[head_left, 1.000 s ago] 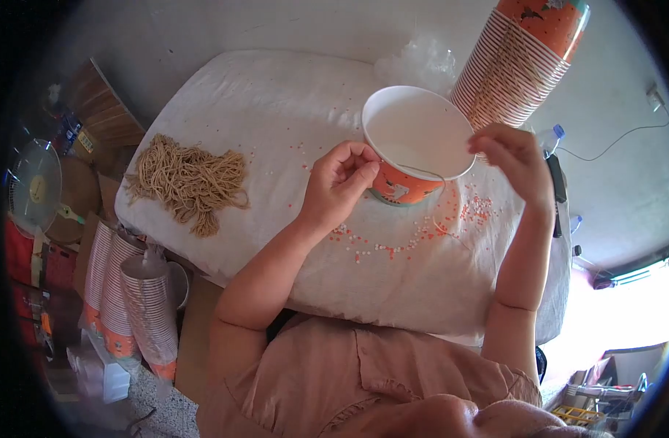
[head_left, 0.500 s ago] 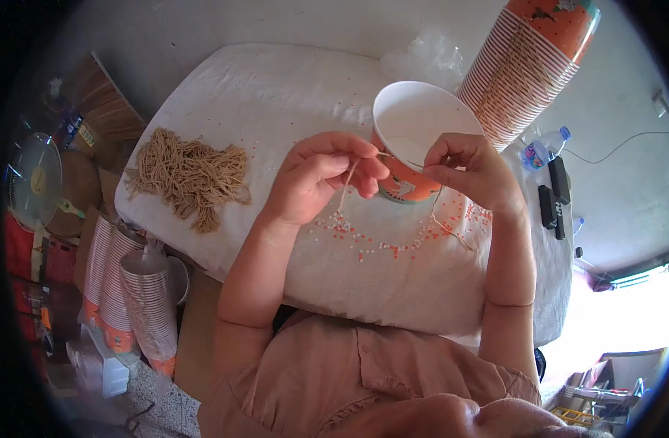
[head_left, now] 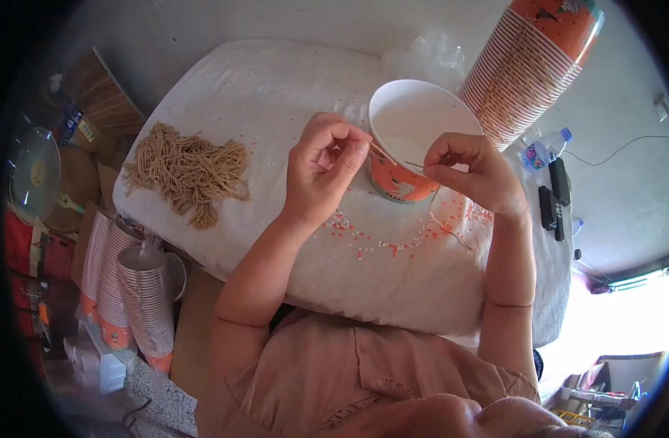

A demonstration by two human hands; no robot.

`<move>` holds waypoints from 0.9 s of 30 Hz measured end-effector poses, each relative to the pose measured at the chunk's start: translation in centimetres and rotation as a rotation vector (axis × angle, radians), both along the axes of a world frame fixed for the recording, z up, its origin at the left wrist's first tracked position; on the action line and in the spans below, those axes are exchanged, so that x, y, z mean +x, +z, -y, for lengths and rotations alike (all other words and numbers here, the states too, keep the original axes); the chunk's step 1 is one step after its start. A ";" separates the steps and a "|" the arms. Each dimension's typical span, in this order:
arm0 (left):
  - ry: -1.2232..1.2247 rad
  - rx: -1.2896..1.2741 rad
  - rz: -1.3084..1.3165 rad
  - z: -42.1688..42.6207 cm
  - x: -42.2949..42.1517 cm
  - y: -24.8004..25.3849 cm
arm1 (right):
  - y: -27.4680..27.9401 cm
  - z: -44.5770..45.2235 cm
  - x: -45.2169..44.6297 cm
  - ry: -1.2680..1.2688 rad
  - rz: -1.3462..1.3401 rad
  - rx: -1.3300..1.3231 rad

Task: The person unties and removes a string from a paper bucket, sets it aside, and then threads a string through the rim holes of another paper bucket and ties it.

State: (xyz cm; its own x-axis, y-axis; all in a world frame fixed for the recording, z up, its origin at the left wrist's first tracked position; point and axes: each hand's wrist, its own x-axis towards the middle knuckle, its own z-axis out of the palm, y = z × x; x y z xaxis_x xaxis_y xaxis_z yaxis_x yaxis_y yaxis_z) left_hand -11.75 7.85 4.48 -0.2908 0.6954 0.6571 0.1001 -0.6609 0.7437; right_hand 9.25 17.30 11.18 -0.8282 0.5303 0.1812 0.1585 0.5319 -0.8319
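Note:
A paper bucket (head_left: pixel 404 184), white inside with an orange printed outside, stands upright on the cloth-covered table in front of me. My left hand (head_left: pixel 325 164) is closed in a pinch on thin tan twine (head_left: pixel 382 153) at the bucket's near left rim. Fingers of my right hand (head_left: pixel 477 174) pinch the twine at the near right side of the bucket. A loose end hangs below the right hand onto the table. Whether the twine passes through the bucket's wall cannot be made out. Small orange and white dots (head_left: pixel 393 247) lie scattered nearby.
A heap of tan twine (head_left: pixel 188 171) lies at the table's left. A tall leaning stack of buckets (head_left: pixel 520 73) is at the back right, near a plastic bottle (head_left: pixel 546 150) and black objects (head_left: pixel 553 201). More stacked buckets (head_left: pixel 144 299) stand low at the left.
My left hand has turned and moved slightly up, its fingers closing into a tighter pinch. The strand that hung below it no longer shows. My right hand has hardly moved.

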 end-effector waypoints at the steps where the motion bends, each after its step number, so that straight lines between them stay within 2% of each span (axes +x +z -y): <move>1: 0.043 0.042 -0.013 -0.1 0.3 0.0 | -0.1 0.0 0.0 0.006 -0.029 0.029; 4: -0.041 -0.104 0.131 0.6 0.6 0.7 | 0.1 0.2 0.0 -0.047 -0.001 0.102; 6: -0.312 -0.312 0.341 0.7 0.4 0.9 | 0.2 0.5 -0.1 -0.048 0.000 0.122; 9: -0.407 -0.416 0.410 0.6 0.3 0.5 | 0.4 1.2 -0.5 -0.068 -0.004 0.171; 21: -0.243 -0.415 0.280 0.3 0.6 -0.3 | 0.0 1.4 -1.1 -0.113 -0.101 0.298; 25: -0.243 -0.432 0.319 0.5 0.9 -0.1 | 0.0 1.8 -1.4 -0.089 -0.155 0.341; 27: -0.231 -0.351 0.360 0.3 1.2 -0.5 | 0.3 2.2 -1.6 -0.078 -0.147 0.351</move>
State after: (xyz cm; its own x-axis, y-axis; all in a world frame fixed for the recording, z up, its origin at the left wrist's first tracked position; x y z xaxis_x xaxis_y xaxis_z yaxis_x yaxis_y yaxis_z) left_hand -10.50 7.53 3.96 -0.2679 0.9271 0.2621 -0.3196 -0.3421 0.8836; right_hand 7.66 15.10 11.49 -0.7393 0.4753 0.4771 0.1022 0.7794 -0.6181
